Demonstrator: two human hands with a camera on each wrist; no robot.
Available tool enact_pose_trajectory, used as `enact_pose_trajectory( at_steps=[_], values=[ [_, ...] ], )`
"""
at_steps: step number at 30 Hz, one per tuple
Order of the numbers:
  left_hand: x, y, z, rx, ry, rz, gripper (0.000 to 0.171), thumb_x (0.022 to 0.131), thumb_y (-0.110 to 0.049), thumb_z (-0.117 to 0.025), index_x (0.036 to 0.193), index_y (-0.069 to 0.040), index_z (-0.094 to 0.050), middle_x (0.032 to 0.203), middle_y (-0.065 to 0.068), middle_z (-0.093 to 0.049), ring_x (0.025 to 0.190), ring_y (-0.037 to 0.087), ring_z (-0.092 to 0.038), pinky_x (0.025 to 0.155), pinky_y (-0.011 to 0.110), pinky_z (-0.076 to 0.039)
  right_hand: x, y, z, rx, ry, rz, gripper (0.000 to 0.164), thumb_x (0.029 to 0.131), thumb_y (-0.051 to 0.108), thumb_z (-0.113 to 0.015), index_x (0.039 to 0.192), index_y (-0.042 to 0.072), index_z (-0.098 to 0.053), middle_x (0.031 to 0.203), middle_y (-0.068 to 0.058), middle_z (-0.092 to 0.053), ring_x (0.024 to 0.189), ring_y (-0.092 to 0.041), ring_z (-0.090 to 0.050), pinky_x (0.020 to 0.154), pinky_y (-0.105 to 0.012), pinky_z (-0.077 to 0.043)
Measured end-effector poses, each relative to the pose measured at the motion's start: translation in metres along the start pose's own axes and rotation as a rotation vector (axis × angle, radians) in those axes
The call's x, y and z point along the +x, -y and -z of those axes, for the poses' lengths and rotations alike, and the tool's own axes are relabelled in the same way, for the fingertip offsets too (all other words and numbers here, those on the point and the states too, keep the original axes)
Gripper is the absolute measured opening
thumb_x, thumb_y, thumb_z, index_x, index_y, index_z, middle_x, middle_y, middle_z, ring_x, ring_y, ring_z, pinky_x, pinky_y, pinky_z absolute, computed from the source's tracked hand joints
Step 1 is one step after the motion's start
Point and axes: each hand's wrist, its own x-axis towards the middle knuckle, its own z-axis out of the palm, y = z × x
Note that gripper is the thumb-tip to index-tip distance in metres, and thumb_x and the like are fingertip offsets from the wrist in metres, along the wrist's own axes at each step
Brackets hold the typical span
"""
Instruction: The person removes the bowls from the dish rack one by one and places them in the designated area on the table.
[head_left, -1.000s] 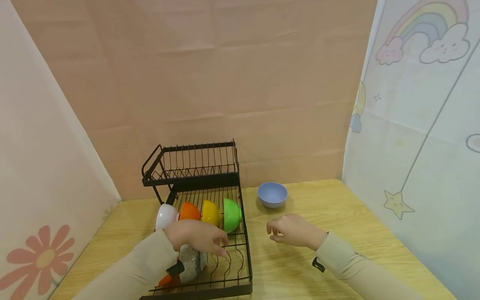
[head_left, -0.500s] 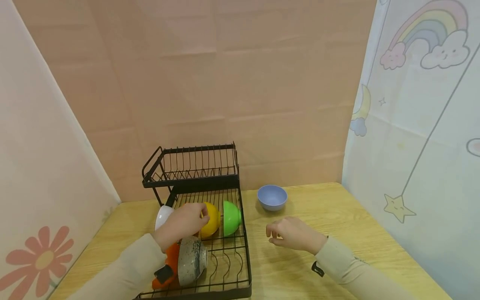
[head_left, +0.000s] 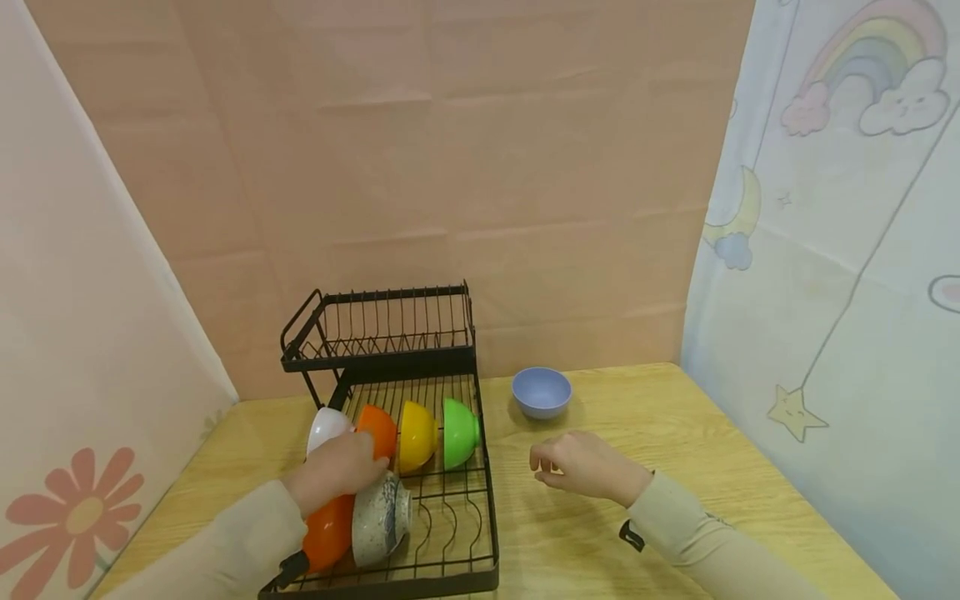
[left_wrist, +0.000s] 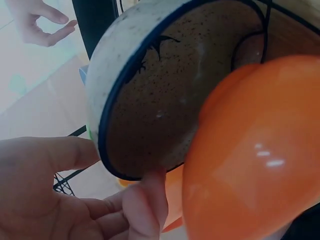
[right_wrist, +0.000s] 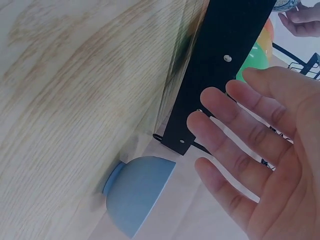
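Note:
My left hand (head_left: 333, 471) is over the top of a grey speckled bowl (head_left: 375, 525) that stands on its side in the front of the black dish rack (head_left: 450, 579). In the left wrist view, the thumb lies at the outside of the bowl's dark blue rim and the curled fingers (left_wrist: 145, 200) reach round its inner side, pinching it. An orange bowl (head_left: 327, 533) stands right beside it on the left, its round side toward the speckled bowl's mouth. My right hand (head_left: 588, 468) hovers over the table with relaxed fingers, holding nothing.
Behind the speckled bowl stand a white bowl (head_left: 327, 427), another orange bowl (head_left: 377, 427), a yellow bowl (head_left: 417, 437) and a green bowl (head_left: 461, 433) in a row. A blue bowl (head_left: 542, 393) sits upright on the table (head_left: 630, 400). The rack's upper tier (head_left: 382, 362) rises at the back.
My left hand has drawn back and to the left, from over the rack's wires past the yellow bowl to the speckled bowl's upper rim. The right hand has hardly moved.

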Motion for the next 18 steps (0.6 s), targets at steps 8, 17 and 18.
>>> enact_pose_trajectory(
  at_steps=[8,17,18],
  values=[
    [0.004,0.005,-0.003,-0.145,0.046,0.02,0.025,0.093,-0.021,-0.062,0.081,0.0,-0.056,0.059,0.006,-0.049,0.047,0.016,-0.051,0.047,0.028,-0.046,0.001,0.002,0.004,0.001,-0.021,-0.001,0.004,0.089,0.02,-0.069,0.087,0.018,-0.066,0.078,0.012,-0.067,0.067,0.005,-0.056,0.058,-0.016,-0.046],
    [0.012,0.014,-0.014,-0.379,0.0,0.063,0.03,0.087,-0.017,-0.069,0.066,-0.006,-0.052,0.067,0.005,-0.052,0.056,0.015,-0.053,0.049,0.027,-0.048,0.001,0.004,0.002,0.012,-0.013,-0.01,0.004,0.088,0.018,-0.069,0.087,0.02,-0.066,0.079,0.013,-0.067,0.067,0.005,-0.056,0.058,-0.017,-0.047],
    [0.012,0.015,-0.015,-0.397,0.007,0.073,0.031,0.088,-0.017,-0.068,0.064,-0.006,-0.052,0.066,0.004,-0.05,0.054,0.014,-0.05,0.048,0.026,-0.045,0.001,0.004,0.002,0.014,-0.015,-0.009,0.004,0.088,0.018,-0.069,0.087,0.02,-0.066,0.079,0.013,-0.067,0.067,0.005,-0.056,0.058,-0.017,-0.047]
  ],
)
